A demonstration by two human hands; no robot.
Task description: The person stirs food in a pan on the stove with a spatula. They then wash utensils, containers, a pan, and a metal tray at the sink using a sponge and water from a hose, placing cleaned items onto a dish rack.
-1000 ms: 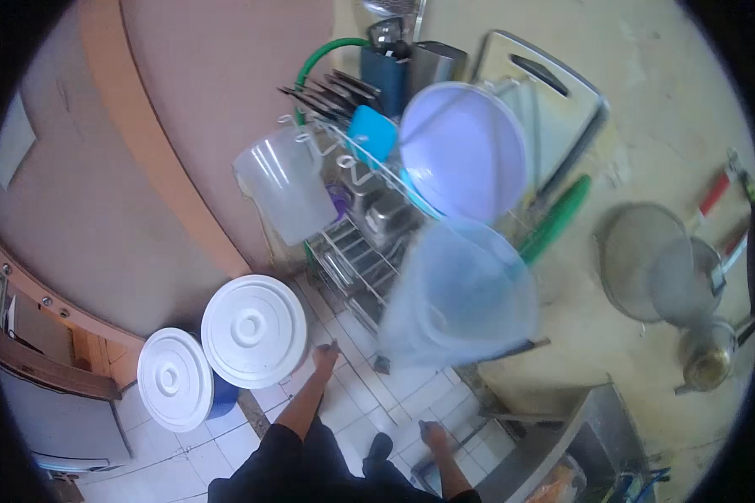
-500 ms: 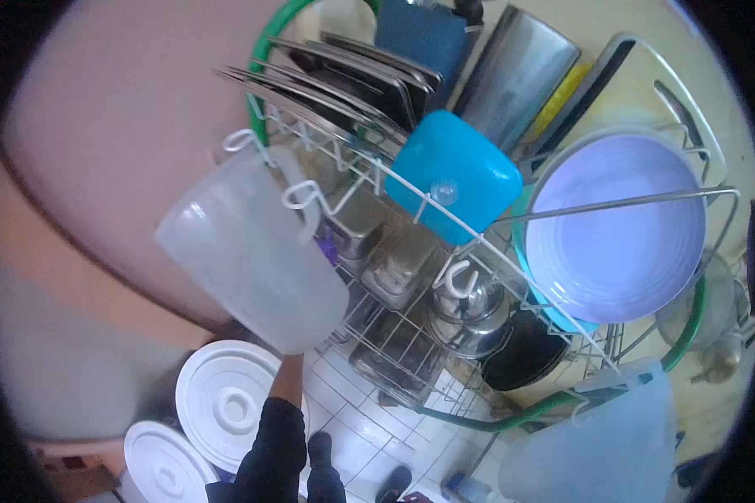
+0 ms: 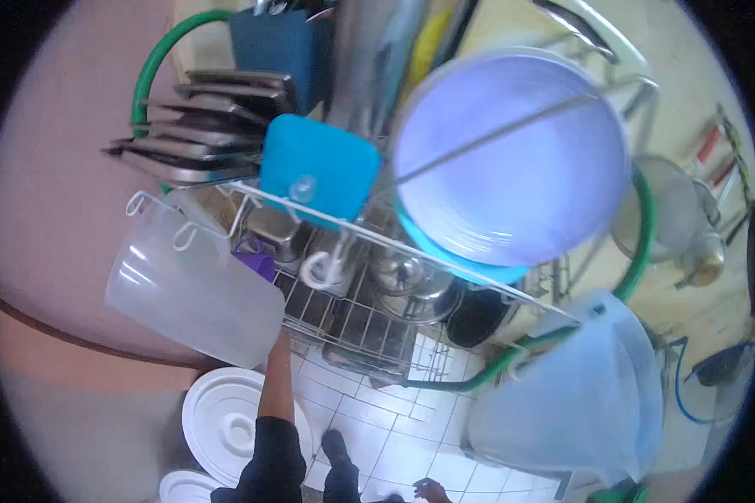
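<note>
My left forearm reaches up to the translucent pitcher (image 3: 195, 281), which hangs on the left side of the wire rack (image 3: 369, 228). The fingers of my left hand are hidden behind the pitcher's lower end. Low in the picture, my right hand (image 3: 430, 490) hangs over the tiled floor, fingers loosely apart and nothing visible in it. Above the rack's front rail are a blue square container (image 3: 320, 168) and a large lilac basin (image 3: 512, 159). Small metal pots and a purple cup (image 3: 256, 260) sit lower inside.
White-lidded buckets (image 3: 236, 432) stand on the floor at lower left. Metal trays (image 3: 210, 126) lean at the rack's upper left. Nested translucent containers (image 3: 570, 394) hang at its right. Strainers (image 3: 658, 210) hang on the right wall, and a green hose (image 3: 642, 239) curves round the rack.
The rack looks much larger and closer than a second ago. My left hand has gone from open view to behind the pitcher. Lately the rack's contents have shifted left in the view.
</note>
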